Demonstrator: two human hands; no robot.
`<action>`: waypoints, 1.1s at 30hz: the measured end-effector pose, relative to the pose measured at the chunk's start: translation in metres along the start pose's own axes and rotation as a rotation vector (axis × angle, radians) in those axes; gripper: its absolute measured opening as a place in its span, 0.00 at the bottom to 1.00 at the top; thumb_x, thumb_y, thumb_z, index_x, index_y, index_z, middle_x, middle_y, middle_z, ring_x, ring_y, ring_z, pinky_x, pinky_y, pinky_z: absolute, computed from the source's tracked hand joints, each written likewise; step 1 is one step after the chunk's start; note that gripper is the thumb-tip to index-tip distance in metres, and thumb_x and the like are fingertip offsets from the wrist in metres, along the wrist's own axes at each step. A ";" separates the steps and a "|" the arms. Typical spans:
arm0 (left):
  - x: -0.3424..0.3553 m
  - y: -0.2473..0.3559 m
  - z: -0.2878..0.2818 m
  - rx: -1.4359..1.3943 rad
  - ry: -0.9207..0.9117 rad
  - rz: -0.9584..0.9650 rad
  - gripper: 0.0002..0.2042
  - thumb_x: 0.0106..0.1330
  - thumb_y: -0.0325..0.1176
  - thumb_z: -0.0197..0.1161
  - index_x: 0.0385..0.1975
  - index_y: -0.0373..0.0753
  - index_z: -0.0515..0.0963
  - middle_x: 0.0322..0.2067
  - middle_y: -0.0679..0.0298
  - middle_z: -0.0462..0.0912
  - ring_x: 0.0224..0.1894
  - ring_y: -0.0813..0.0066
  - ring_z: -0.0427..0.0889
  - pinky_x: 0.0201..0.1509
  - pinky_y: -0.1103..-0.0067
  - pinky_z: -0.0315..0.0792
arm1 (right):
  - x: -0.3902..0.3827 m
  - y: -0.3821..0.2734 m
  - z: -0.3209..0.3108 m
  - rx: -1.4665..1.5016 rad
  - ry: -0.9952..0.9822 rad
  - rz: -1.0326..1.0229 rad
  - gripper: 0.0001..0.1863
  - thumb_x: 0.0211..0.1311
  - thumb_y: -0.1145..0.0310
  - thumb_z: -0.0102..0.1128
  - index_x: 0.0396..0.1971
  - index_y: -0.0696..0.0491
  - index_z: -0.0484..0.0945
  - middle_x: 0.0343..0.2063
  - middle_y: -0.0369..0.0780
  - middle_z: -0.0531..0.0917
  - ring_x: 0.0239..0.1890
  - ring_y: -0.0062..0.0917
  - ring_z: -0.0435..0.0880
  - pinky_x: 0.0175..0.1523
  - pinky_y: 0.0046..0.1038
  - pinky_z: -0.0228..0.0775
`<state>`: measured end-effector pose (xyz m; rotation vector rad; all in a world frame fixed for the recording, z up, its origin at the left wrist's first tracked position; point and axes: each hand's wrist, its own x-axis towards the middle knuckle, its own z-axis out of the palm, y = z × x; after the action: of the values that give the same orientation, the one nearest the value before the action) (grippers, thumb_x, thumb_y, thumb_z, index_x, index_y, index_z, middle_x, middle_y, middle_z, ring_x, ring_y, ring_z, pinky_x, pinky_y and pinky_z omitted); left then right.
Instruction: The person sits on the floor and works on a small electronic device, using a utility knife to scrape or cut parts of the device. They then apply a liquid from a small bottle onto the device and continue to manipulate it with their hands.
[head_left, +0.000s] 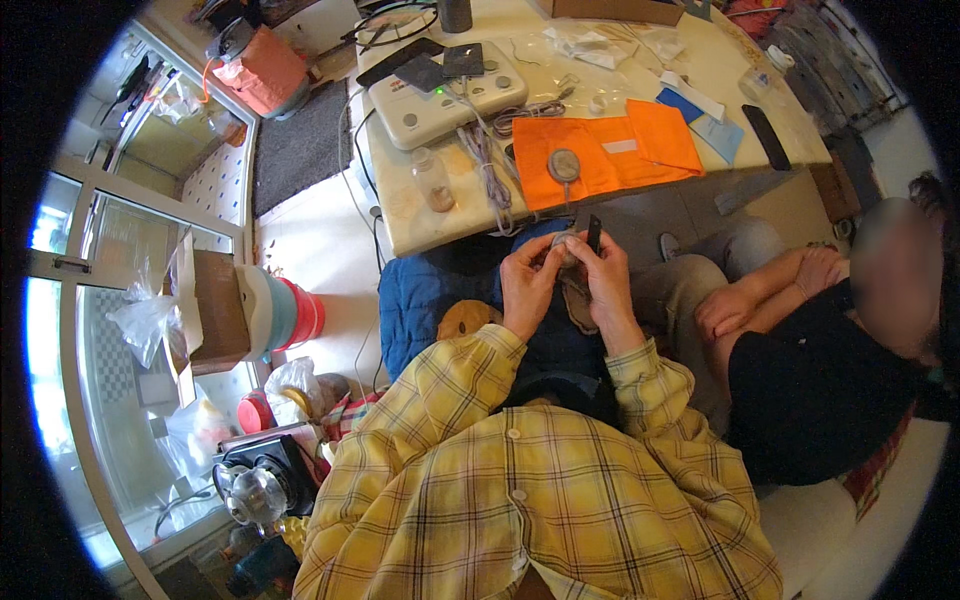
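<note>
My left hand (527, 283) and my right hand (603, 280) meet just below the table edge, both pinching a small round grey pad (566, 247) between the fingertips. A thin dark strip (594, 234) sticks up from my right fingers. A second round grey pad (564, 165) lies on an orange cloth (610, 150) on the table, wired by grey cables (487, 160) to a white device with buttons (445, 95). My yellow plaid sleeves come up from below.
Another person in black sits at my right with arms folded (770, 295). The cream table (420, 225) holds a small jar (433, 180), a black phone (766, 137), blue cards and plastic wrappers. Stacked bowls (285, 312), a cardboard box and bags stand on the left floor.
</note>
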<state>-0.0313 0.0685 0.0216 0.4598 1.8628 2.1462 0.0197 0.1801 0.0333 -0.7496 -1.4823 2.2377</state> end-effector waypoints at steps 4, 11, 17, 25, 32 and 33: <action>-0.002 -0.001 -0.005 -0.021 -0.014 -0.081 0.12 0.69 0.31 0.63 0.45 0.29 0.83 0.33 0.64 0.86 0.30 0.85 0.78 0.34 0.84 0.73 | 0.004 0.012 -0.001 -0.036 0.029 -0.087 0.06 0.63 0.72 0.66 0.37 0.55 0.80 0.34 0.34 0.84 0.35 0.17 0.81 0.42 0.22 0.74; 0.001 0.001 -0.007 -0.014 0.010 -0.109 0.12 0.70 0.33 0.62 0.44 0.30 0.83 0.30 0.69 0.83 0.28 0.87 0.74 0.30 0.86 0.69 | 0.000 0.014 0.004 -0.115 0.001 -0.157 0.08 0.62 0.70 0.68 0.37 0.56 0.79 0.35 0.34 0.84 0.35 0.17 0.80 0.42 0.22 0.73; 0.003 -0.001 -0.006 -0.181 -0.123 -0.054 0.14 0.70 0.30 0.61 0.52 0.31 0.78 0.37 0.68 0.84 0.34 0.86 0.77 0.36 0.86 0.71 | 0.003 -0.001 0.000 -0.099 0.014 -0.052 0.09 0.64 0.67 0.66 0.37 0.56 0.78 0.32 0.33 0.82 0.33 0.19 0.80 0.40 0.24 0.72; 0.004 -0.016 -0.010 -0.157 -0.101 -0.200 0.12 0.71 0.30 0.59 0.50 0.33 0.76 0.39 0.66 0.85 0.37 0.85 0.80 0.37 0.84 0.74 | -0.005 -0.013 -0.035 -0.156 -0.159 -0.010 0.13 0.77 0.66 0.46 0.48 0.59 0.74 0.29 0.37 0.79 0.27 0.17 0.75 0.33 0.23 0.67; 0.006 -0.028 -0.011 -0.199 -0.172 -0.213 0.14 0.71 0.29 0.58 0.55 0.36 0.74 0.43 0.66 0.84 0.39 0.81 0.80 0.39 0.83 0.74 | -0.021 -0.008 -0.019 -0.145 -0.202 0.057 0.09 0.75 0.67 0.51 0.42 0.58 0.74 0.25 0.39 0.82 0.22 0.17 0.79 0.28 0.18 0.70; 0.006 -0.028 -0.011 -0.199 -0.168 -0.210 0.15 0.71 0.29 0.58 0.55 0.37 0.74 0.42 0.66 0.84 0.39 0.81 0.80 0.39 0.84 0.74 | -0.020 -0.007 -0.018 -0.143 -0.205 0.069 0.09 0.74 0.67 0.52 0.42 0.58 0.74 0.25 0.39 0.82 0.20 0.16 0.78 0.26 0.17 0.69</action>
<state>-0.0415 0.0651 -0.0071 0.3711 1.5181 2.0561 0.0468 0.1849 0.0387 -0.6366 -1.7525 2.3389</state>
